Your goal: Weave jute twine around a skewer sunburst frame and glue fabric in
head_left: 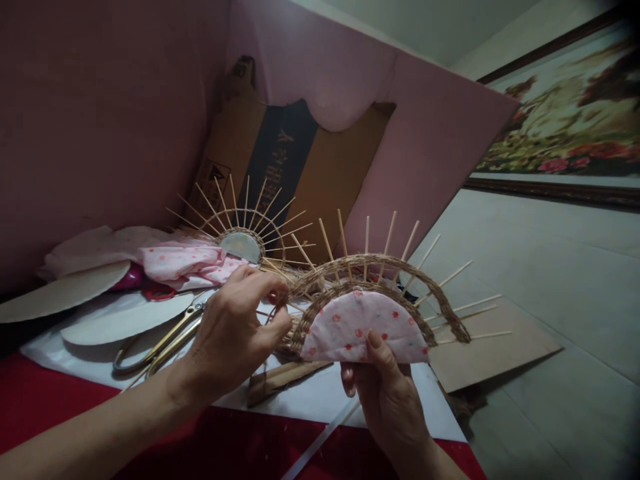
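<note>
My right hand [387, 393] grips from below a half-round piece [365, 327] padded with pink flowered fabric, its thumb pressed on the cloth. Brown cord is woven in an arc [380, 267] around the padded edge, between several bamboo sticks [450, 277] that fan outward. My left hand [235, 330] is closed in a pinch at the left end of the weaving, fingers on the brown cord [280, 303]. A second half-round piece with fanned sticks [243, 243] stands behind on the table.
Brass-handled scissors [160, 343] lie left of my left hand. Pink flowered cloth [187, 260] and pale half-round cut-outs [65, 293] lie on white paper [320, 397] over a red table. Cardboard [493, 350] sits at right; a pink panel [100, 113] stands behind.
</note>
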`<control>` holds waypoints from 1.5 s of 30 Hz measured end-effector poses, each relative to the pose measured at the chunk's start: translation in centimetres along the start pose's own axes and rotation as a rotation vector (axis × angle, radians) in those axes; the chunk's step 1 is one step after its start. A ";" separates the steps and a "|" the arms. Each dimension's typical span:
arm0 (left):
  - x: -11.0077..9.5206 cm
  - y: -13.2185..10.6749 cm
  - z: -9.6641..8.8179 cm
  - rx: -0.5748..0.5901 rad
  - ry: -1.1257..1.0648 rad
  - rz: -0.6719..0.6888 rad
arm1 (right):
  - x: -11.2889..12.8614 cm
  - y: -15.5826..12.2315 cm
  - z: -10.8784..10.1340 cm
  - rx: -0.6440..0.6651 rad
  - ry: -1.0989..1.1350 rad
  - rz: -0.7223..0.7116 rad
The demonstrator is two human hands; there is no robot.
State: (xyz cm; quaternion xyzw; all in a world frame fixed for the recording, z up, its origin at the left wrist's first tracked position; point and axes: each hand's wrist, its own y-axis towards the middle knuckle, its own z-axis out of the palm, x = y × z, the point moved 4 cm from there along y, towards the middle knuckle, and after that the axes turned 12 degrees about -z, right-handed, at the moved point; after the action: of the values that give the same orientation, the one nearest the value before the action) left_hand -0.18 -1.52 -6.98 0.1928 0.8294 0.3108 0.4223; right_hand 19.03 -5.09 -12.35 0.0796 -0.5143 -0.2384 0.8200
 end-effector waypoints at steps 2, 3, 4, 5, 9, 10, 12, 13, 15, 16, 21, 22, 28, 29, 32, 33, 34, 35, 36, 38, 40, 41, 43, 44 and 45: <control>-0.1 0.0 0.0 0.009 -0.011 0.019 | 0.0 0.0 0.0 -0.008 -0.005 0.005; -0.2 0.0 0.0 0.011 -0.014 0.023 | -0.1 0.0 -0.1 -0.013 -0.007 0.011; -0.3 0.1 0.0 0.013 -0.017 0.025 | -0.1 0.0 -0.1 -0.019 -0.008 0.017; -0.3 0.1 0.0 0.013 -0.018 0.024 | -0.1 -0.1 -0.1 -0.024 -0.007 0.020; -0.3 0.0 -0.1 0.014 -0.025 0.016 | -0.2 -0.1 -0.2 -0.029 0.001 0.015; -0.3 0.0 -0.1 0.012 -0.025 0.014 | -0.2 0.0 -0.2 -0.027 0.002 0.015; -0.3 0.0 -0.1 0.012 -0.026 0.010 | -0.2 0.0 -0.1 -0.017 -0.001 0.018; -0.2 0.0 -0.1 0.012 -0.025 0.009 | -0.2 0.0 -0.1 -0.013 -0.002 0.018; -0.2 0.0 -0.1 0.014 -0.023 0.004 | -0.1 0.0 -0.1 -0.008 -0.007 0.020; -0.2 0.0 -0.1 0.014 -0.022 -0.001 | -0.1 0.0 -0.1 -0.005 -0.009 0.017; 0.0 -0.1 -0.1 0.000 -0.018 -0.014 | -0.1 -0.1 0.0 0.004 -0.008 0.020; 0.0 -0.1 -0.1 -0.001 -0.017 -0.013 | -0.2 -0.1 -0.1 0.002 -0.010 0.020; 0.1 -0.1 0.0 -0.006 -0.008 -0.022 | -0.1 -0.1 -0.1 -0.007 -0.023 0.031; 0.1 -0.1 0.0 -0.011 -0.009 -0.022 | -0.1 -0.1 -0.1 -0.006 -0.024 0.034; 0.1 -0.1 0.0 -0.016 -0.013 -0.029 | 0.0 -0.2 -0.1 -0.027 -0.022 0.034; 0.1 0.0 0.0 -0.014 -0.014 -0.032 | 0.0 -0.2 -0.1 -0.036 -0.019 0.032; 0.1 0.0 0.1 -0.013 -0.014 -0.033 | -0.1 -0.2 -0.1 -0.041 -0.017 0.032; 0.1 0.0 0.0 -0.012 -0.014 -0.033 | -0.1 -0.2 -0.1 -0.043 -0.014 0.029; 0.1 0.0 0.0 -0.013 -0.015 -0.031 | -0.1 -0.1 -0.1 -0.042 -0.012 0.028; 0.0 0.0 0.0 -0.017 -0.014 -0.027 | -0.2 -0.1 -0.1 -0.031 -0.011 0.028; 0.0 0.0 -0.1 -0.018 -0.009 -0.026 | -0.2 -0.1 -0.1 -0.026 -0.011 0.036; 0.0 -0.1 -0.1 -0.018 -0.007 -0.026 | -0.2 -0.1 -0.1 -0.025 -0.010 0.039; 0.0 -0.1 -0.1 -0.015 -0.004 -0.027 | -0.2 -0.1 0.0 -0.024 -0.008 0.040; 0.0 -0.1 -0.1 -0.014 -0.004 -0.028 | -0.2 -0.1 0.0 -0.022 -0.007 0.037; 0.1 -0.1 0.0 -0.015 -0.004 -0.029 | -0.1 -0.1 0.0 -0.017 -0.005 0.036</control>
State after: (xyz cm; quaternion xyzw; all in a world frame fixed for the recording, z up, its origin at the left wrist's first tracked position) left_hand -0.25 -1.53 -7.05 0.1782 0.8290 0.3101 0.4300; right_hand 18.92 -5.14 -12.49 0.0628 -0.5156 -0.2283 0.8234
